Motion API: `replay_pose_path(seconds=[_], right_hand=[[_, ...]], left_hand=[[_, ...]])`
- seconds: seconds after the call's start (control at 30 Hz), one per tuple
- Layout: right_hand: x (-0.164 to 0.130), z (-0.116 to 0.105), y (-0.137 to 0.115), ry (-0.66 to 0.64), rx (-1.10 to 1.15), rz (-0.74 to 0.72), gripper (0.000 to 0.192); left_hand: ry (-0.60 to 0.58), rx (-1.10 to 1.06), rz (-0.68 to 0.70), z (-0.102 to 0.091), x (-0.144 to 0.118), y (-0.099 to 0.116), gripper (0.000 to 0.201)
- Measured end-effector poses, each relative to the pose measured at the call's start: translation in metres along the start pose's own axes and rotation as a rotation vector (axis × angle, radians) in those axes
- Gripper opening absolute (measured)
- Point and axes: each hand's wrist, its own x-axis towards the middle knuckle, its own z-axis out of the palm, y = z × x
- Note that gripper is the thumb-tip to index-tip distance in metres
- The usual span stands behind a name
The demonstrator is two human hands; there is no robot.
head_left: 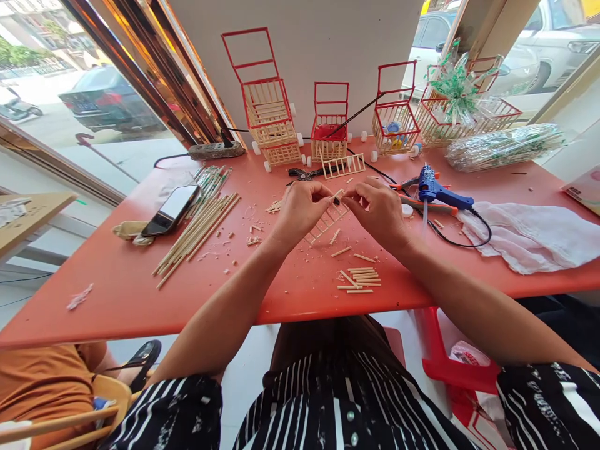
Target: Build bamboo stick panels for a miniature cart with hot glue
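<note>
Striped sleeves frame both hands, left hand (300,209) and right hand (377,209), fingers pinched on a short stick (338,195) above the ladder-like frame (327,222), steadying it over the counter (117,294).

Both bare forearms reach forward from the near edge and converge at the centre. The left hand (300,209) is curled, knuckles up, thumb and fingertips pinched together at its right side. The right hand (379,209) mirrors it, fingers bent inward, its pinching grip almost meeting the left's. Wrists are low and nearly level
</note>
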Motion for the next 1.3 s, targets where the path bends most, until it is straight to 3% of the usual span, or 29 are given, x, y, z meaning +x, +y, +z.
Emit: replay_pose_path(seconds=[0.43, 0.67, 0.8, 0.9, 1.03, 1.3], right_hand=[[0.000, 0.001, -0.003, -0.006, -0.088, 0.000, 0.019], [0.006, 0.000, 0.004, 0.040, 0.177, 0.078, 0.018], [0.010, 0.001, 0.013, -0.065, 0.316, 0.119, 0.021], [0.011, 0.002, 0.016, -0.150, 0.362, 0.148, 0.024], [0.011, 0.002, 0.018, -0.158, 0.408, 0.160, 0.028], [0.012, 0.002, 0.016, -0.147, 0.412, 0.147, 0.030]], left_hand=[[0.029, -0.035, 0.007, 0.008, -0.004, 0.003, 0.007], [0.051, -0.012, -0.010, 0.000, -0.002, 0.007, 0.006], [0.030, -0.031, -0.020, -0.004, -0.001, 0.007, 0.006], [0.000, -0.107, -0.030, -0.006, 0.000, 0.008, 0.006], [-0.029, -0.199, -0.012, -0.006, 0.000, 0.007, 0.004], [0.053, -0.246, 0.031, 0.001, 0.001, -0.002, 0.015]])
